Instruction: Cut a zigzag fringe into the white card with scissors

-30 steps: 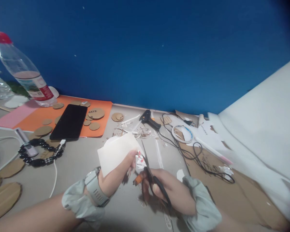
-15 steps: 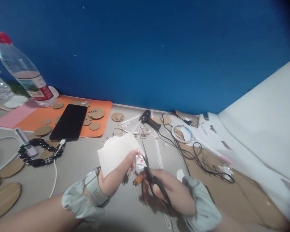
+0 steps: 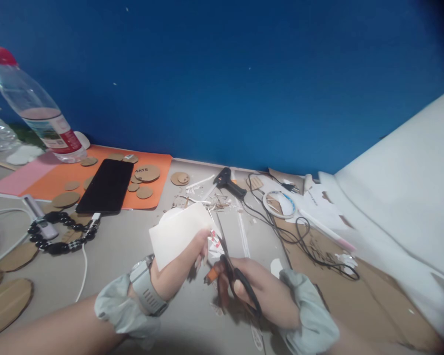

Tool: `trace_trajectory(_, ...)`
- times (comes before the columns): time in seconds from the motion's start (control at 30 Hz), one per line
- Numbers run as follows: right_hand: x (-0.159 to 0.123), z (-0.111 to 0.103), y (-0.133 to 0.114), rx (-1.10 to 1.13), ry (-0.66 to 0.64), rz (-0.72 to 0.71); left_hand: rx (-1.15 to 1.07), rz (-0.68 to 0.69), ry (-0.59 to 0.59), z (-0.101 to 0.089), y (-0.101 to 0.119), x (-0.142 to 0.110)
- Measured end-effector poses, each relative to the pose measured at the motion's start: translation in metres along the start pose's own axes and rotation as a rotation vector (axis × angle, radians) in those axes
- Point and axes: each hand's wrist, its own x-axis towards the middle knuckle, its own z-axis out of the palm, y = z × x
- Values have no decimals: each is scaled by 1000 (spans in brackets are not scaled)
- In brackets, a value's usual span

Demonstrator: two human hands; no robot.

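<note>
Here, left hand pinches paper near its edge, right hand grips scissors, little room between.

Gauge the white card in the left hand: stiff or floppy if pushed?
Probably fairly stiff: the white card shows no obvious sag. Likely light, since it looks thin. Might pivot if nudged, as the left hand seems to grip it only near its right side.

The black scissors are partly covered by the right hand, and part of the white card is hidden by the left hand. A red bottle cap and a large cardboard oval are cut off by the left edge. Print on the white paper cannot be read.
</note>
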Motion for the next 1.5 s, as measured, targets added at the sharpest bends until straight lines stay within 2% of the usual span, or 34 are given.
trace_trajectory(0.4,0,-1,-3,-11,-26,-1,13,-33,-1,0,0,-1)
trace_trajectory(0.63,0,0,1,32,-10,12,50,41,-2,-2,-2,0)
trace_trajectory(1.0,0,0,-1,52,-20,13,3,-15,-14,-1,-2,1)
trace_trajectory(1.27,1,1,0,51,1,9,9,16,-23,-2,-8,2)
trace_trajectory(1.5,1,0,0,41,-3,17,9,6,-10,-2,-5,1)
